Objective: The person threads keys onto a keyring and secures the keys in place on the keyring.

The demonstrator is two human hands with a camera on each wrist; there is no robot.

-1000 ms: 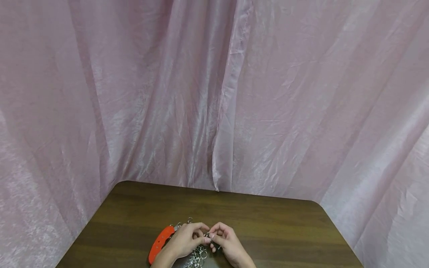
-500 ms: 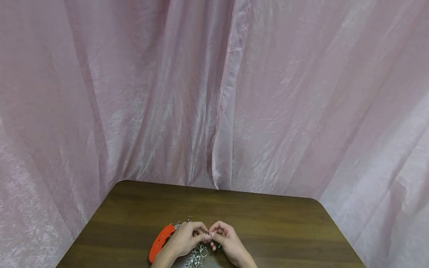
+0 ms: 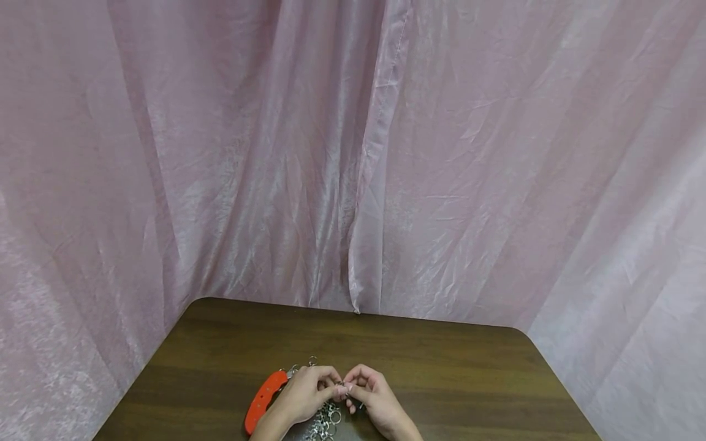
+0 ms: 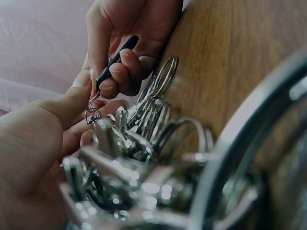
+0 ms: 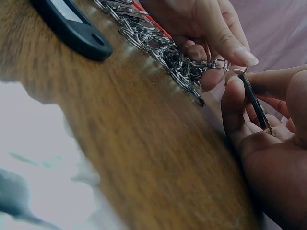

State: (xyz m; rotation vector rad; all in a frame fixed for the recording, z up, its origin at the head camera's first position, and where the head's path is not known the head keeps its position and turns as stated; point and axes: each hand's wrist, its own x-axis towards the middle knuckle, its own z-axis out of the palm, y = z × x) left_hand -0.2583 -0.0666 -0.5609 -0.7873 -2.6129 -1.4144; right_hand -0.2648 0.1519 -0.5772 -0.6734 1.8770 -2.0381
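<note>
In the head view my left hand [image 3: 300, 394] and right hand [image 3: 380, 401] meet fingertip to fingertip over the table's near part. The left thumb and fingers pinch a small metal clasp [image 5: 218, 63] on a silver key ring. My right thumb and finger pinch the small ring end of a slim black key tag [image 4: 115, 64], which lies against the curled fingers. A thin brassy edge shows beside the tag in the right wrist view; what it is I cannot tell. Silver key rings with clasps [image 3: 325, 421] lie heaped beneath and beside the left hand.
An orange-red curved plastic piece with holes [image 3: 265, 401] lies left of the left hand. Another black tag with a white label [image 5: 72, 28] lies on the wooden table [image 3: 441, 361]. A pale, blurred thing [image 5: 43, 158] shows nearby. Pink curtains [image 3: 469, 184] hang behind.
Both hands stay nearly in place, fingertips drawn slightly closer over the small metal parts between them. The heap and the orange-red piece have not visibly moved.
</note>
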